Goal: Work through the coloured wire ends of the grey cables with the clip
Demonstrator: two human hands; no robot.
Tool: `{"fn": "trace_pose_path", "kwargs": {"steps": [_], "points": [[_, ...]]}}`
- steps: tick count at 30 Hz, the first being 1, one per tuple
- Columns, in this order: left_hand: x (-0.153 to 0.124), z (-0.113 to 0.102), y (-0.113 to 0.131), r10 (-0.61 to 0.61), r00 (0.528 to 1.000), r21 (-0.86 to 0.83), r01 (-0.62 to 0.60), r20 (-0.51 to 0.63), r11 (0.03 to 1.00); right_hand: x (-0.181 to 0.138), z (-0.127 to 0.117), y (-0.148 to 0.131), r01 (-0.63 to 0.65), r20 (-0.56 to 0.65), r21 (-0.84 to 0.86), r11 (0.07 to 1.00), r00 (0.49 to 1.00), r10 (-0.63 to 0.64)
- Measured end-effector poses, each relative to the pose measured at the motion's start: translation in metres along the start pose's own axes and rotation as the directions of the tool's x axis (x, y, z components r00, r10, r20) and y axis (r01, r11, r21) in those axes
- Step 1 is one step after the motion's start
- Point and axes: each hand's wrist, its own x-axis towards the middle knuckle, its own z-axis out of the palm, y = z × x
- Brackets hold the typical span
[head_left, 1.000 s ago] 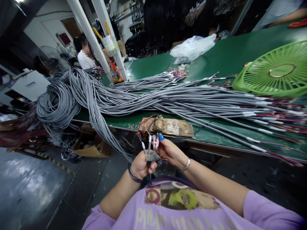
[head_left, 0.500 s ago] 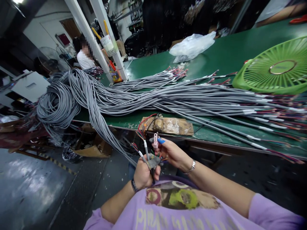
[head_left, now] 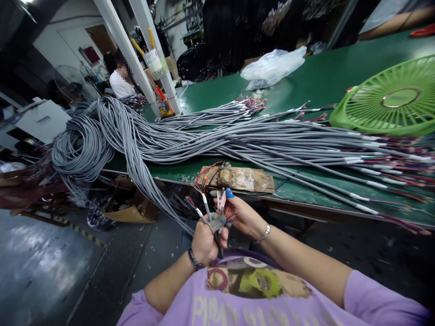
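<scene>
My left hand (head_left: 205,242), its thumb wrapped in grey material, is closed around several grey cables (head_left: 208,207) near their stripped ends. Thin coloured wires fan out from the white-banded cable tips. Just right of it, my right hand (head_left: 245,216) pinches a small pale pink clip-like piece (head_left: 221,200), with blue covering one fingertip. Loose coloured wires lie between the two hands, and their exact hold is partly hidden by the fingers. Right behind the hands, a wooden block (head_left: 249,179) lies at the bench edge with red and black wires at its left end.
A long bundle of grey cables (head_left: 190,140) runs across the green bench (head_left: 217,88), coiled at the left. A green fan (head_left: 390,97) stands at the right, and a plastic bag (head_left: 273,68) lies behind. White posts (head_left: 136,50) rise at the back left, where a person (head_left: 120,81) sits.
The pink piece has tilted and now shows a forked shape. My right hand has moved slightly left, and my left hand slightly right, bringing them closer together.
</scene>
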Motion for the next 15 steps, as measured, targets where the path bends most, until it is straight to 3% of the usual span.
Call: {"fn": "trace_pose_path", "kwargs": {"steps": [5,10,13,15], "points": [[0.002,-0.001,-0.003,-0.017,1.000,0.012,0.018,-0.014,1.000,0.001,0.001,0.001,0.010,-0.014,0.040,0.999,1.000,-0.010],[-0.003,-0.004,-0.003,0.008,1.000,0.017,-0.008,-0.003,1.000,-0.005,-0.002,0.001,-0.069,0.046,0.133,0.989,0.997,0.063],[-0.009,-0.004,-0.005,0.030,1.000,0.022,-0.030,-0.003,0.999,-0.008,-0.004,-0.001,-0.128,0.104,0.125,0.984,0.988,0.115],[-0.011,-0.003,-0.007,0.044,0.999,0.015,-0.044,-0.026,0.999,-0.010,-0.005,-0.002,-0.099,0.100,0.090,0.991,0.991,0.090]]}}
